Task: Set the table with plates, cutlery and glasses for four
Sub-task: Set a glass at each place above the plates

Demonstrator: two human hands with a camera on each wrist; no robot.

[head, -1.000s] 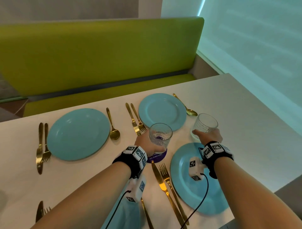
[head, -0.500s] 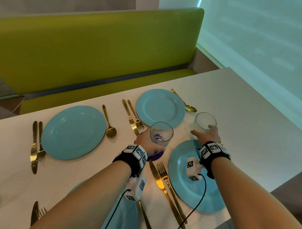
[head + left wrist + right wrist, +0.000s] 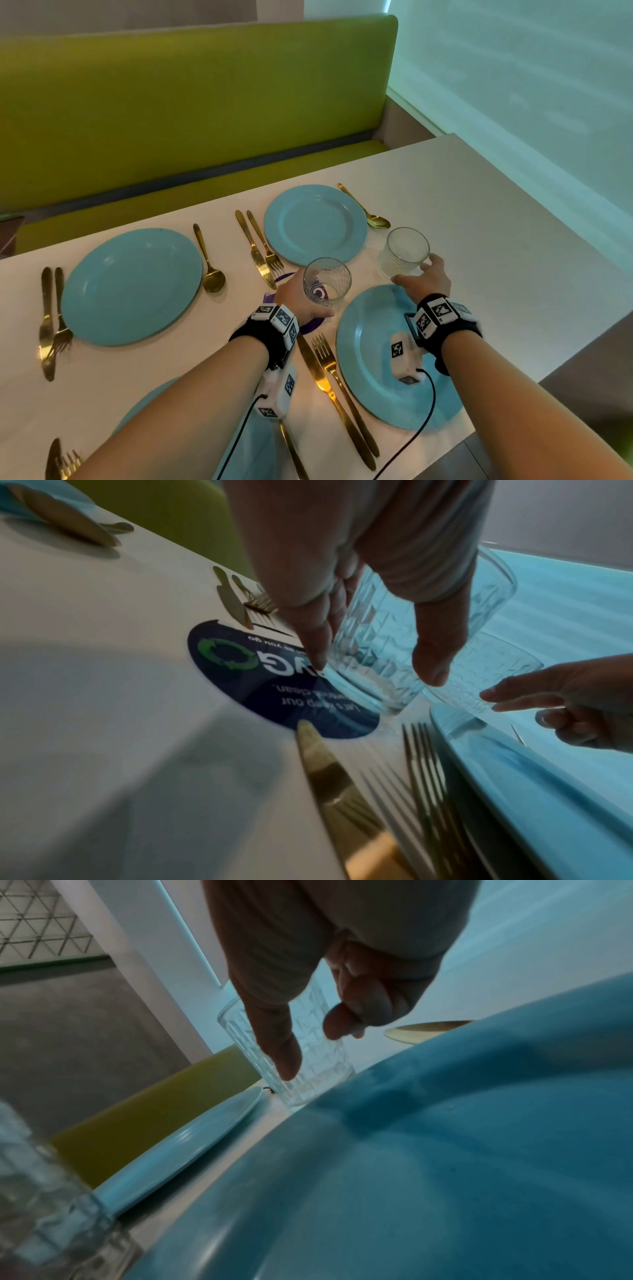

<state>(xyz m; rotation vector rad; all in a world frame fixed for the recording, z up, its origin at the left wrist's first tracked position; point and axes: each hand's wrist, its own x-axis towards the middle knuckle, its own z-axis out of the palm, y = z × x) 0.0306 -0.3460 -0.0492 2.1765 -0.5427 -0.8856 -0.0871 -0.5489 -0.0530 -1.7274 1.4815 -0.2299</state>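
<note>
My left hand [image 3: 308, 298] grips a clear patterned glass [image 3: 327, 281] low over a round purple sticker [image 3: 246, 669]; I cannot tell whether its base touches the table. Thumb and fingers wrap its sides in the left wrist view. My right hand [image 3: 416, 274] holds a second glass [image 3: 404, 251] near its base, thumb in front and fingertips at its right side. That glass stands just beyond the near right blue plate [image 3: 370, 359]. Two more blue plates [image 3: 315, 224] [image 3: 132, 284] lie on the far side, each flanked by gold cutlery [image 3: 260, 246].
A gold knife and fork [image 3: 325, 377] lie left of the near right plate. A fourth blue plate [image 3: 260, 452] is mostly hidden under my left arm. The white table [image 3: 479, 222] ends close to my right forearm. A green bench [image 3: 171, 120] runs along the far side.
Both glasses stay about where they were. My right hand's thumb and fingers have spread wider round its glass. The head view has tilted slightly.
</note>
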